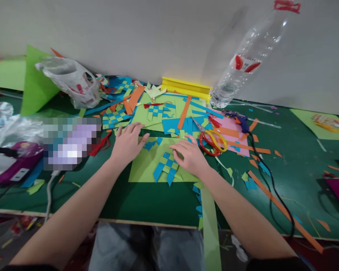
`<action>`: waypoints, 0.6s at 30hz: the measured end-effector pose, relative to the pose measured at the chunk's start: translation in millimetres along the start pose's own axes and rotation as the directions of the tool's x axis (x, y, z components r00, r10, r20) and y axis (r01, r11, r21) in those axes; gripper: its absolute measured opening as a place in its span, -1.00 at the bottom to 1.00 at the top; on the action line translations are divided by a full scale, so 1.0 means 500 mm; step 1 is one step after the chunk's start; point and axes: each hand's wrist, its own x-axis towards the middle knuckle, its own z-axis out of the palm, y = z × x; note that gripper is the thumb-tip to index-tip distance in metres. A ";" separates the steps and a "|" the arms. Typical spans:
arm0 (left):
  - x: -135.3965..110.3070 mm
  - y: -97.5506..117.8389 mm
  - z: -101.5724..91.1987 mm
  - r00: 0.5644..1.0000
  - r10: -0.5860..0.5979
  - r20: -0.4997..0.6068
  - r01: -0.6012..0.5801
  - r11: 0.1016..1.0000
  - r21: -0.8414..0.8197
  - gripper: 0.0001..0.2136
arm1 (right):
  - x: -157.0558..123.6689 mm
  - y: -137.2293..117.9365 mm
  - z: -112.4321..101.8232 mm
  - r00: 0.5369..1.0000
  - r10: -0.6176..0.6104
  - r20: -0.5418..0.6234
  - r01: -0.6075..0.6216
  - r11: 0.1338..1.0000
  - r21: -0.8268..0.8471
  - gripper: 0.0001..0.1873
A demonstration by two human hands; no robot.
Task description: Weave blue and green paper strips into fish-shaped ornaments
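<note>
A blue and light-green woven paper fish [168,164] lies on a light-green sheet [141,171] in front of me. My right hand [190,154] rests over the sheet just right of the fish, its fingers loosely curved and apart, with nothing visible in them. My left hand [129,143] is at the sheet's left side, fingers spread, holding nothing. Small blue paper scraps [152,143] lie between the hands. Close beyond my right hand is a pair of scissors [214,142] with red and yellow handles. Another checkered woven paper piece [155,112] lies farther back.
A clear plastic bottle [243,64] leans at the back right near a yellow plastic channel [186,88]. A blue glue gun [240,121] with a black cord lies right. At left are a plastic bag [73,81] and a blurred-out phone [73,145] on a cable. Orange strips [282,207] are scattered about.
</note>
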 end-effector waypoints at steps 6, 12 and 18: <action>0.053 -0.094 -0.053 0.985 -0.146 -0.092 0.156 0.981 0.113 -0.59 | 0.000 0.004 0.002 1.000 0.002 0.005 -0.002 1.000 0.009 -0.74; 0.128 -0.197 -0.070 0.978 -0.167 0.123 0.135 0.963 0.233 -0.40 | 0.000 0.006 0.003 1.000 -0.013 -0.010 0.013 1.000 -0.003 -0.74; 0.136 -0.226 -0.070 0.989 -0.065 0.134 0.029 0.967 0.252 -0.48 | -0.001 0.007 0.003 0.999 -0.033 -0.029 0.033 0.999 -0.003 -0.75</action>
